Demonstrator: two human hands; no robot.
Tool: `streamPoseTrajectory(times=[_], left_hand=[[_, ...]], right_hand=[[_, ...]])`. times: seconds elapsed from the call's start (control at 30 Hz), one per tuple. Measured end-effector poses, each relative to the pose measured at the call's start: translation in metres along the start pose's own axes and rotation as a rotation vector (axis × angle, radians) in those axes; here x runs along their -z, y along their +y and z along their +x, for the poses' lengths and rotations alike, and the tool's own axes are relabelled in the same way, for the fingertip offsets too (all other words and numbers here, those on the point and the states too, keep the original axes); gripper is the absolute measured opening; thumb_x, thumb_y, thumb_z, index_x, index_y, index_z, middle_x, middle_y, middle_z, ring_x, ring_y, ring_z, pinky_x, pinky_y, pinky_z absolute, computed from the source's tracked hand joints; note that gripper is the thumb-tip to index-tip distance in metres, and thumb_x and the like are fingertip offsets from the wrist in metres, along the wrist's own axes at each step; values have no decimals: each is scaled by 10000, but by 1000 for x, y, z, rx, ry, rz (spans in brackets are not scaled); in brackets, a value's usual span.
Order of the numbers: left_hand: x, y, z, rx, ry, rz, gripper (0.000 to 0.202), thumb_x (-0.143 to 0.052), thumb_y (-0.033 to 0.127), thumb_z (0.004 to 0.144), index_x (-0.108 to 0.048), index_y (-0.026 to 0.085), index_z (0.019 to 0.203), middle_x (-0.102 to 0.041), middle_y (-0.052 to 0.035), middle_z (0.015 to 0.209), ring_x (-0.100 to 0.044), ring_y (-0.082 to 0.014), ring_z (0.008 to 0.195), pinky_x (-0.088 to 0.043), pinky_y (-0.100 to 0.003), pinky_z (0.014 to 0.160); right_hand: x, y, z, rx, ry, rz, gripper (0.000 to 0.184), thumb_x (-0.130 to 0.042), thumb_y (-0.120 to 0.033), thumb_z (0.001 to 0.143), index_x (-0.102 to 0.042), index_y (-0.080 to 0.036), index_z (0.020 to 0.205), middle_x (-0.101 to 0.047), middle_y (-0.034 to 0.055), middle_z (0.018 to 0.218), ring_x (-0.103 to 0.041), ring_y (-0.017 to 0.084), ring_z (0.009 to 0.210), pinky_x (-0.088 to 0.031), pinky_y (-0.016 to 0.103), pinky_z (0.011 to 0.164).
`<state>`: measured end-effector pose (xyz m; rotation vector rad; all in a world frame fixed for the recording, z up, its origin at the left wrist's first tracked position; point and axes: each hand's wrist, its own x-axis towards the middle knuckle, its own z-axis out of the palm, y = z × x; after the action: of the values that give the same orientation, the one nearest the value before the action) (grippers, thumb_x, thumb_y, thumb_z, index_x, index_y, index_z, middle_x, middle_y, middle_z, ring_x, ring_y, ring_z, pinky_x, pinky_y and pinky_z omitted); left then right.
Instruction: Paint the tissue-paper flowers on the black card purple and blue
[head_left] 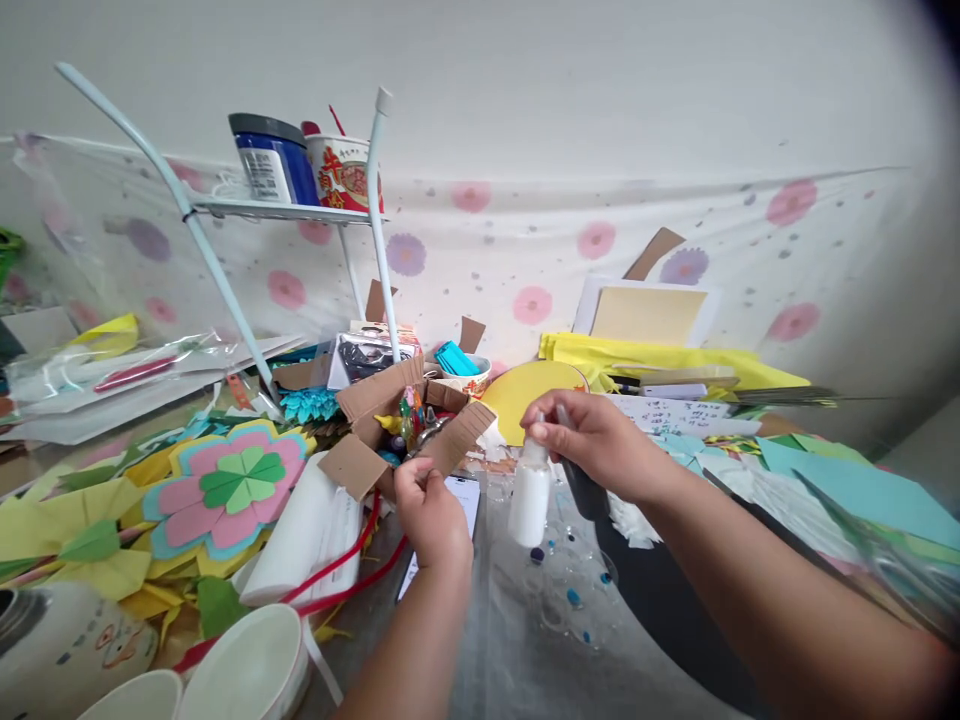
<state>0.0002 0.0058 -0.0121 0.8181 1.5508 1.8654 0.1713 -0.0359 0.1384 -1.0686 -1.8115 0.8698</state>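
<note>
Found right hand (574, 440) gripping white bottle (531, 502) by its top, above clear plastic tray (551, 612). Saw left hand (435, 512) curled near cardboard box (459, 438); could not tell whether holding anything. Judged bottle-handling step under way; judged steady grip called for next.

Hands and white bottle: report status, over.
Right hand gripping white bottle. Left hand at open cardboard box, contact unclear. Phone partly hidden behind left hand.

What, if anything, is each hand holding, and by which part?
Right hand: small white bottle by its top, plus a dark object near its upper end. Left hand: cannot tell.
</note>
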Motion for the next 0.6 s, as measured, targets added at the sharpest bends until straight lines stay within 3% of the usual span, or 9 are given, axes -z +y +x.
streamPoseTrajectory(times=[0.27,0.47,0.6], left_hand=[[0,14,3,77,14,-57,338,-619,352,930,-609,166,1211,-656,-92,1164,-665,-215,946,-576,-420,798],[0,20,5,82,16,-22,365,-621,353,928,-595,173,1245,-639,-103,1218,-658,-231,997,-572,-442,828],[0,17,6,58,11,0,378,-623,355,926,-591,177,1258,-627,-109,1253,-649,-245,1037,-563,-463,856]], right_hand=[[22,2,-47,16,53,-160,181,-669,-405,840,-664,-227,811,-707,22,773,-622,149,701,-473,274,646],[42,0,-53,-17,312,-298,335,-703,-566,775,-695,-233,803,-700,38,738,-591,160,633,-462,303,595],[46,1,-50,-34,367,-274,365,-705,-593,765,-704,-233,829,-700,45,759,-566,147,592,-451,316,566]])
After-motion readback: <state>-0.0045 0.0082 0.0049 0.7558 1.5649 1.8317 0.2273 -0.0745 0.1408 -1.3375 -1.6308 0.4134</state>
